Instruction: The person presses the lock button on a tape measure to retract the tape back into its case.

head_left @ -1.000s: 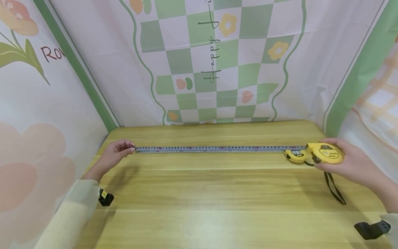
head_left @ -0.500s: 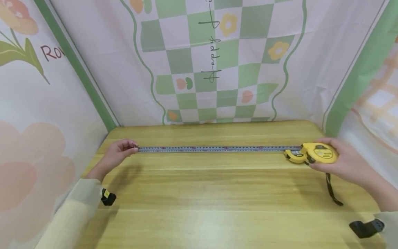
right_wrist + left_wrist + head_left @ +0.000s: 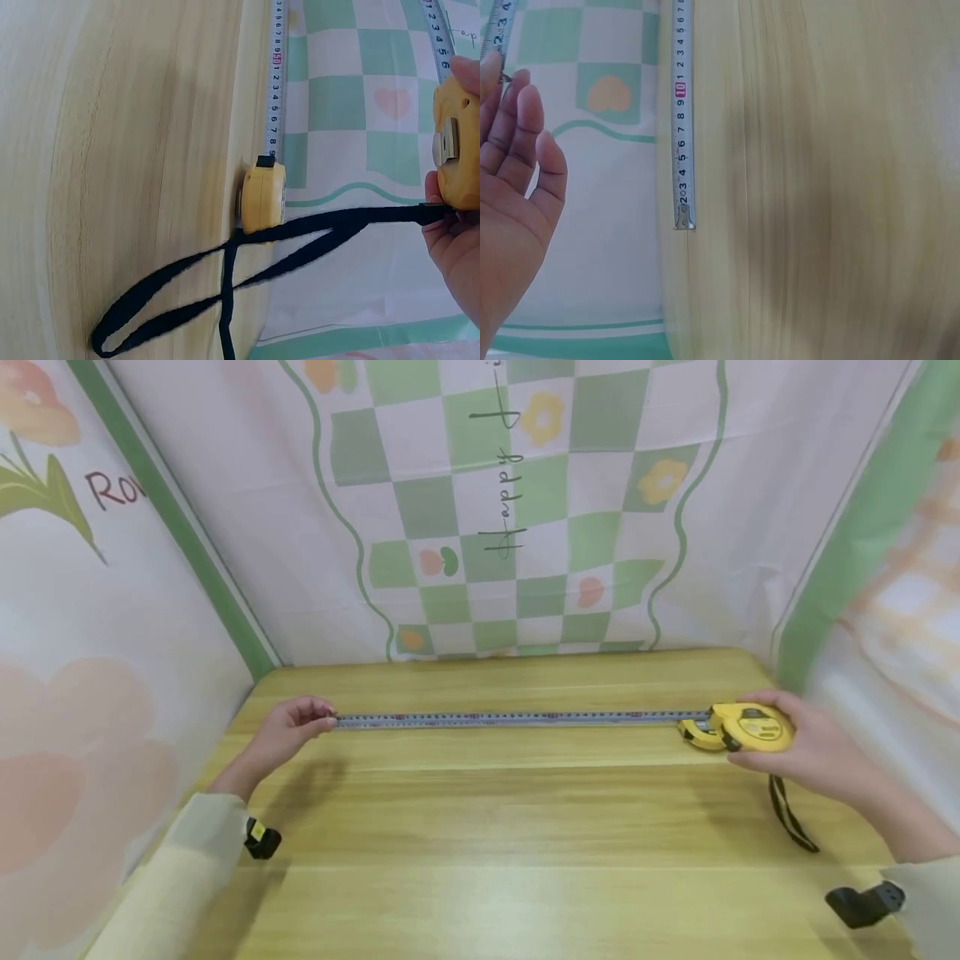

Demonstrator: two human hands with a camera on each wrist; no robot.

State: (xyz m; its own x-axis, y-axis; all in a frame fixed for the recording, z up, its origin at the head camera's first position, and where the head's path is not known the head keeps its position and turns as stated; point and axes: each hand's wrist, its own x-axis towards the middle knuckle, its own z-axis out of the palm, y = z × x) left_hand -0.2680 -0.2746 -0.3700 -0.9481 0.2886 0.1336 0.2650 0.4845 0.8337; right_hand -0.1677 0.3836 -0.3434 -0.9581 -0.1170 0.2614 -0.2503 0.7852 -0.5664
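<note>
Two yellow tape measures are in view. My right hand (image 3: 817, 747) grips the nearer case (image 3: 753, 728) in the head view, held above the table. Its blade runs left to my left hand (image 3: 285, 733), whose thumb and fingers pinch the end; this pinched blade (image 3: 501, 30) shows at the left wrist view's top left corner. The second tape measure (image 3: 262, 199) rests on the table, its blade (image 3: 682, 142) drawn out flat with the metal end hook uncovered. From the head, the held case and blade overlap the lower one. A black wrist strap (image 3: 161, 289) dangles from the held case.
The wooden table (image 3: 487, 827) has rounded back corners. Behind it hangs a green and white checked cloth (image 3: 487, 560), with printed cloth panels at left and right. Black camera mounts (image 3: 262, 838) sit on both sleeves.
My right hand has moved left with the tape measure, and the blade between my hands has shortened. My left hand has shifted slightly right. The head view has turned a little.
</note>
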